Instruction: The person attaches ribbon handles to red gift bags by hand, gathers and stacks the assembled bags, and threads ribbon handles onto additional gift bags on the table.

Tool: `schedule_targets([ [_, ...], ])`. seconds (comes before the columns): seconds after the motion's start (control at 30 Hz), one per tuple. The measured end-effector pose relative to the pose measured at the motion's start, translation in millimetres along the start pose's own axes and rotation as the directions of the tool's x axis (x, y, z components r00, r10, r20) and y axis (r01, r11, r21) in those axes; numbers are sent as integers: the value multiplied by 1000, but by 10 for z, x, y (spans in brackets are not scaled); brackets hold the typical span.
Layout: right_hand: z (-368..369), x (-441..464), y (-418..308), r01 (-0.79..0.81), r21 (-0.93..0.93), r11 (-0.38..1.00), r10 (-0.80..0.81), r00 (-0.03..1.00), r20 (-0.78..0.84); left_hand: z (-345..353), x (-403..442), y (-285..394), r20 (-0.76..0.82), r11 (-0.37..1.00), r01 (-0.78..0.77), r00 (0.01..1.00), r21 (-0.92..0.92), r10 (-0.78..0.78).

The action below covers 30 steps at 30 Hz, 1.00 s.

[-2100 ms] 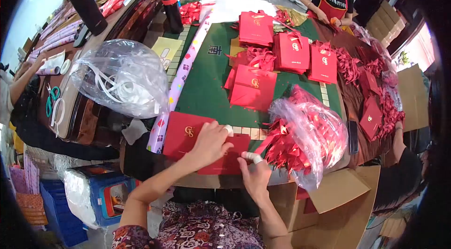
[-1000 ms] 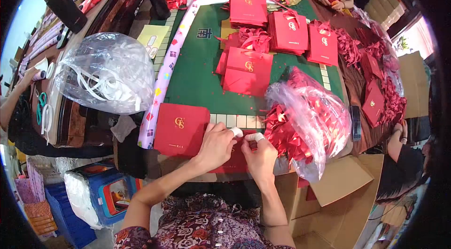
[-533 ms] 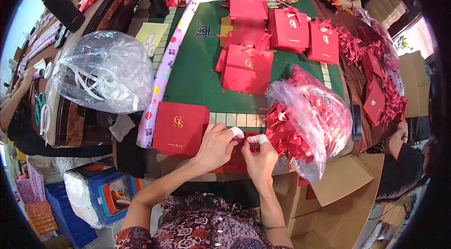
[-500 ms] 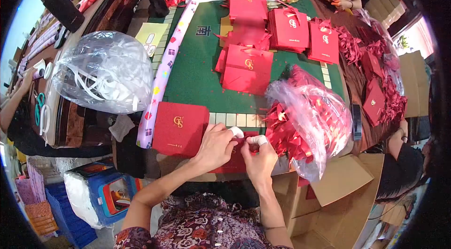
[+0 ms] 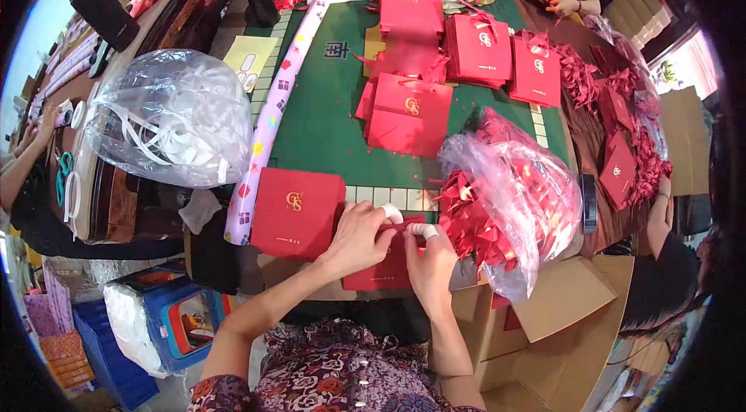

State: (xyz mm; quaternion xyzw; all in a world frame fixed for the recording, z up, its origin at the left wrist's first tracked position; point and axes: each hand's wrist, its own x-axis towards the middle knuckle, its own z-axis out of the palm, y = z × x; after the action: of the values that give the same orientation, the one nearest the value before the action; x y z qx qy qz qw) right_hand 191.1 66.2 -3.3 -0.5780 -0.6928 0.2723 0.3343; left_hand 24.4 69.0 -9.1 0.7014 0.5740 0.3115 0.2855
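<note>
A red paper gift bag (image 5: 377, 278) lies flat at the table's front edge, largely covered by my hands. At its upper end, my left hand (image 5: 357, 239) is closed in a pinch on a red ribbon (image 5: 399, 224). My right hand (image 5: 430, 263) pinches the same ribbon from the other side, close to the left fingertips. White wrapping covers a finger on each hand. Left of them sits a stack of red gift bags (image 5: 298, 214) with gold lettering. A clear plastic bag of red ribbons (image 5: 517, 206) rests just right of my hands.
Finished-looking red bags with ribbon handles (image 5: 409, 113) stand in piles on the green mat (image 5: 311, 109). A patterned roll (image 5: 272, 113) and a bag of white ribbon (image 5: 175, 121) lie left. An open cardboard box (image 5: 559, 342) is below right. Other people sit around the table.
My hands have shifted very slightly while holding the ribbon, and more of the gift bag's lower part shows between my forearms. The piles have not moved.
</note>
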Motion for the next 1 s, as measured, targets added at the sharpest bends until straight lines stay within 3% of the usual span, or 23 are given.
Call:
schedule_targets([
  [0.1, 50, 5, 38, 53, -109, 993, -52, 999, 10, 19, 4, 20, -28, 999, -32, 999, 28, 33],
  [0.17, -1, 51, 77, 87, -25, 996, -86, 994, 62, 51, 3, -84, -27, 998, -35, 999, 59, 37],
  [0.2, -26, 87, 53, 116, 105, 988, -118, 993, 14, 63, 4, -111, -19, 995, -38, 999, 88, 40],
  [0.33, -251, 285, -2, 50, 104, 993, -54, 998, 34, 85, -20, -55, -56, 983, -47, 997, 178, 58],
  [0.37, -280, 331, 20, 51, 103, 993, -55, 998, 31, 78, -24, -5, -59, 964, -130, 987, 232, 147],
  [0.43, -345, 416, 62, 96, 40, 995, -103, 961, 257, 82, -28, 76, -56, 934, -215, 969, 285, 240],
  [0.5, -368, 504, 171, 148, 53, 988, -157, 946, 284, 101, -54, 128, -54, 856, -341, 919, 390, 391],
  [0.57, -474, 593, 103, 8, -10, 1000, -1, 829, 559, 122, -70, 136, -53, 827, -368, 902, 426, 428],
  [0.63, -400, 658, 327, 20, 96, 995, -71, 822, 565, 125, -70, 162, -44, 794, -397, 883, 459, 467],
  [0.7, -416, 768, 323, -127, 128, 984, 4, 726, 688, 143, -72, 124, -59, 793, -405, 875, 455, 481],
  [0.77, -280, 738, 452, -133, 173, 976, -18, 741, 671, 123, -80, 91, -76, 790, -410, 866, 455, 494],
  [0.87, -87, 667, 413, -233, 237, 943, 113, 897, 428, 75, -133, 160, -75, 899, -332, 927, 287, 366],
  [0.9, -59, 673, 341, -232, 238, 943, 112, 897, 428, 96, -143, 176, -75, 898, -332, 927, 288, 367],
  [0.97, -40, 695, 227, -251, 221, 942, 202, 954, 222, 125, -139, 197, -129, 898, -322, 919, 299, 373],
  [1.0, -50, 718, 237, -221, 202, 954, 170, 956, 240, 97, -121, 191, -146, 912, -298, 926, 282, 348],
])
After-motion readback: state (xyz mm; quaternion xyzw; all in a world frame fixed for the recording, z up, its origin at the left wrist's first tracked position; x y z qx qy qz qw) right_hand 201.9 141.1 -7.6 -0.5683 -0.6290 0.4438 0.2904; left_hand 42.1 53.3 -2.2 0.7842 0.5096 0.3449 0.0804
